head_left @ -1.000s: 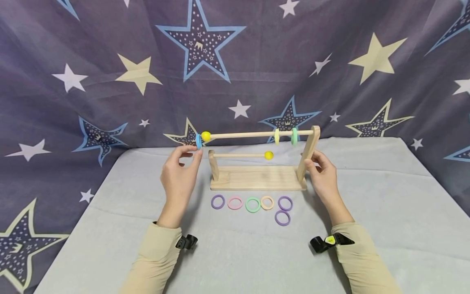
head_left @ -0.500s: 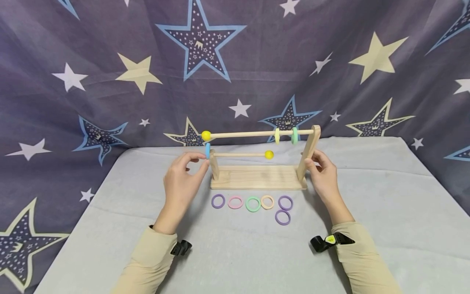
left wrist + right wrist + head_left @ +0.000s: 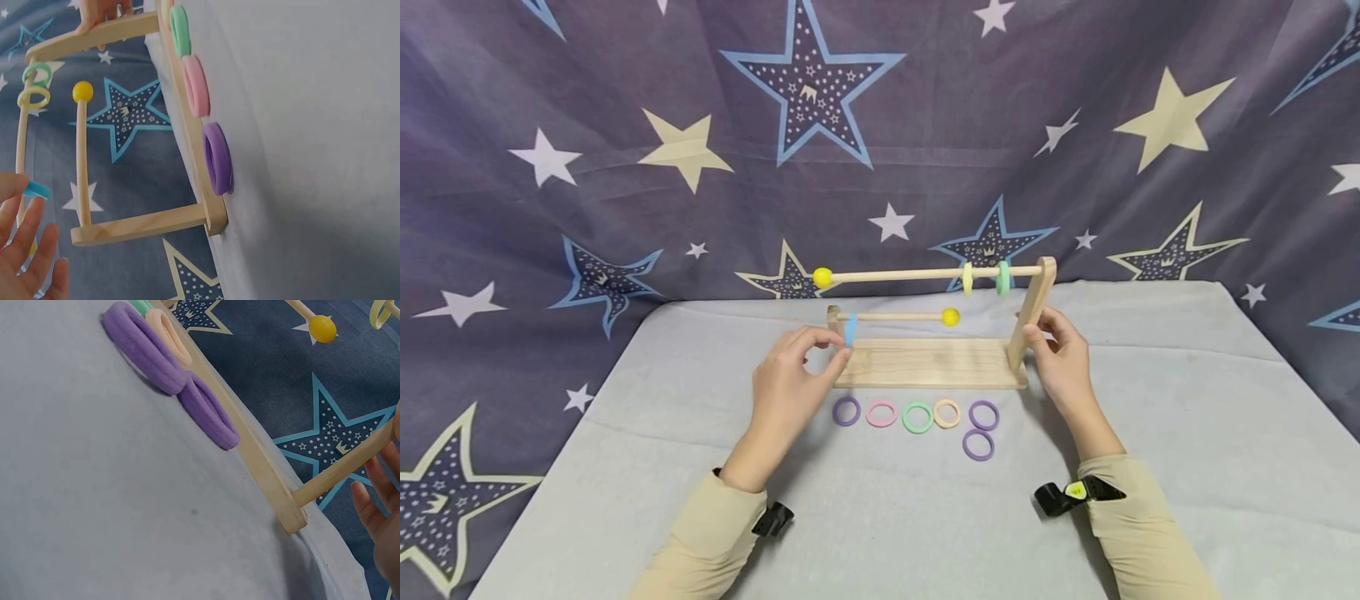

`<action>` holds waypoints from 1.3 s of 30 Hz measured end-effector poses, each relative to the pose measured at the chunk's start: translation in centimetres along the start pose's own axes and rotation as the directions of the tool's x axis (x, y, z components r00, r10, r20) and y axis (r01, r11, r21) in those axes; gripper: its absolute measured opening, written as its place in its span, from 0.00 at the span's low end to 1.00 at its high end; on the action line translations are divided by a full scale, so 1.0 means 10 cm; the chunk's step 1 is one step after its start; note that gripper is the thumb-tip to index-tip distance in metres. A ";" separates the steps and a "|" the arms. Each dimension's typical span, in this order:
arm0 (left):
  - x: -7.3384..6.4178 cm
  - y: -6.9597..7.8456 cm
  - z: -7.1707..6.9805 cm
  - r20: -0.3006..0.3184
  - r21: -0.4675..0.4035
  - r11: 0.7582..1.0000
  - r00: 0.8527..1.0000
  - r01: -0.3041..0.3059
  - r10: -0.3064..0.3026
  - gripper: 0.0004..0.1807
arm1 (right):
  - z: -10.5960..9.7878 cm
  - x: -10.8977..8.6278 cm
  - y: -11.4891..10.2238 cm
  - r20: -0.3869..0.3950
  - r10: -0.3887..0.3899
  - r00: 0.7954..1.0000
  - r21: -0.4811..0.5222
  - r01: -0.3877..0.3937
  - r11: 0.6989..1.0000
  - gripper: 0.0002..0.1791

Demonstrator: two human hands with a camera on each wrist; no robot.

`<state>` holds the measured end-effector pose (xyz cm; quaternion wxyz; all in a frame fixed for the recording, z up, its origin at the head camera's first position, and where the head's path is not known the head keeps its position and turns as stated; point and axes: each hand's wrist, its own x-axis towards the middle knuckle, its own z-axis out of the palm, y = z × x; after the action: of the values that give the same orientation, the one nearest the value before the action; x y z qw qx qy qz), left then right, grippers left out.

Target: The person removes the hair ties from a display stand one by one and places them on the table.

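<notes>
My left hand (image 3: 792, 379) pinches a blue hair tie (image 3: 851, 330) between thumb and fingertips, in front of the wooden stand's short post (image 3: 833, 319). In the left wrist view the same blue band (image 3: 39, 189) shows edge-on, with the other fingers spread below it. At the stand's right end, my right hand (image 3: 1063, 354) grips the tall post (image 3: 1034, 304). A yellow hair tie (image 3: 967, 278) and a green one (image 3: 1003, 278) hang on the upper rod (image 3: 895, 274). The lower rod (image 3: 895, 317), tipped with a yellow ball (image 3: 951, 317), carries none.
Along the front of the stand's base (image 3: 932, 364) lie a purple (image 3: 846, 399), a pink (image 3: 882, 403), a green (image 3: 917, 405) and a peach hair tie (image 3: 946, 402). Two more purple ones (image 3: 978, 458) touch at the right. A star-patterned curtain (image 3: 895, 183) hangs behind the grey-covered table (image 3: 880, 517).
My left hand has carried the blue hair tie from beside the upper rod's yellow ball down and right, past the short post's top. The right hand keeps its place on the tall post.
</notes>
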<state>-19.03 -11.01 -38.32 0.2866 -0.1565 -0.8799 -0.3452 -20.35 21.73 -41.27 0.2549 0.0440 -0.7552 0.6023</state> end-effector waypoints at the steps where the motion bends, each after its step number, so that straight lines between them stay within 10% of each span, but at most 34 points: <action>1: -0.01 0.01 0.00 0.006 0.000 1.000 1.000 -0.002 0.002 0.05 | 0.00 0.00 0.00 0.000 0.000 1.000 -0.001 0.000 1.000 0.15; 13: -0.06 0.03 0.06 0.160 -0.022 0.995 0.982 -0.098 0.100 0.06 | 0.00 0.00 -0.02 0.001 0.006 1.000 -0.004 -0.006 1.000 0.16; 39: -0.16 0.10 0.25 0.483 -0.115 0.965 0.835 -0.237 0.263 0.08 | 0.01 0.01 0.03 -0.006 0.018 1.000 -0.012 -0.018 1.000 0.16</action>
<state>-18.31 -8.72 -40.29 0.0907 -0.3601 -0.8867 -0.2754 -20.56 21.75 -41.54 0.2519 0.0336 -0.7584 0.6002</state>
